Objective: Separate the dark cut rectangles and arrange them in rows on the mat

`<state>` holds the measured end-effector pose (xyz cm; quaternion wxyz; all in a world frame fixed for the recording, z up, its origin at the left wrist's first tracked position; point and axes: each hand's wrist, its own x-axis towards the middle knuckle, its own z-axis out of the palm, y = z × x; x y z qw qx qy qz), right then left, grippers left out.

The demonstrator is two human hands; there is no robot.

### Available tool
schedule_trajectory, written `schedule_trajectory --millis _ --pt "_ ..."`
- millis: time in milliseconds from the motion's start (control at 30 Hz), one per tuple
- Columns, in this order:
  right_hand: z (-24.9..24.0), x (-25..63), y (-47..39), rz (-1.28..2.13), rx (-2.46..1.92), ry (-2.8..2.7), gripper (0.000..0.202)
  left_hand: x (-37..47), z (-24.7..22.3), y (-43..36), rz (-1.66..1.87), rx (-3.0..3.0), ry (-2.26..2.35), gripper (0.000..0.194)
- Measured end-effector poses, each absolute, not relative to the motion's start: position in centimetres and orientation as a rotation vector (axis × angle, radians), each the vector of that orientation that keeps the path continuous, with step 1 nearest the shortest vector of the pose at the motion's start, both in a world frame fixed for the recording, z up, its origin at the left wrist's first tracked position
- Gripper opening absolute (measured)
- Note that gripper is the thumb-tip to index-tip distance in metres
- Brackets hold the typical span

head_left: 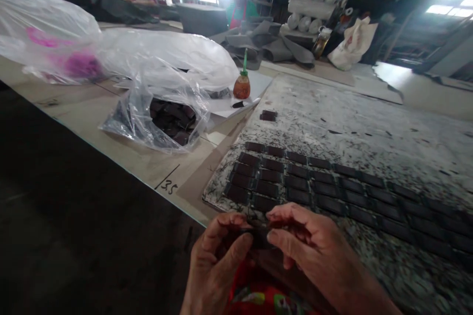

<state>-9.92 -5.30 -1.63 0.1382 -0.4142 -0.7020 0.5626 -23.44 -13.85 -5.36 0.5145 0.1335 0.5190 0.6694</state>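
Observation:
My left hand (219, 258) and my right hand (314, 246) are close together at the near edge of the board. Thumbs and fingers of both pinch the two ends of a small dark brown strip (260, 237), whose material I cannot make out. Just beyond the hands, rows of similar dark rectangular pieces (266, 188) lie on a whitish board (295, 93) strewn with dark marks and scraps. A small stack of pieces (268, 116) lies apart from the rows. To the left, a clear plastic bag (125, 118) gapes open, with more dark pieces (173, 119) inside.
A squeeze bottle (242, 86) with a green nozzle and amber liquid stands on white paper behind the board. Large plastic bags (166, 54) are at the back left. Grey sheets (273, 44) and a white sack (353, 44) lie farther back. Two people are across the room.

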Motion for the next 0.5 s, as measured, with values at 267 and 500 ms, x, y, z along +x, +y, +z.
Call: schedule_trajectory --millis 267,500 --pt "-2.2 -6.8 -3.7 1.355 -1.459 -1.837 0.019 -23.4 -5.4 -14.3 1.596 0.343 1.290 0.017" --pt "-2.6 -5.9 -3.1 1.191 -1.592 -1.851 0.023 -23.5 -5.4 -13.7 1.637 0.344 1.284 0.016"
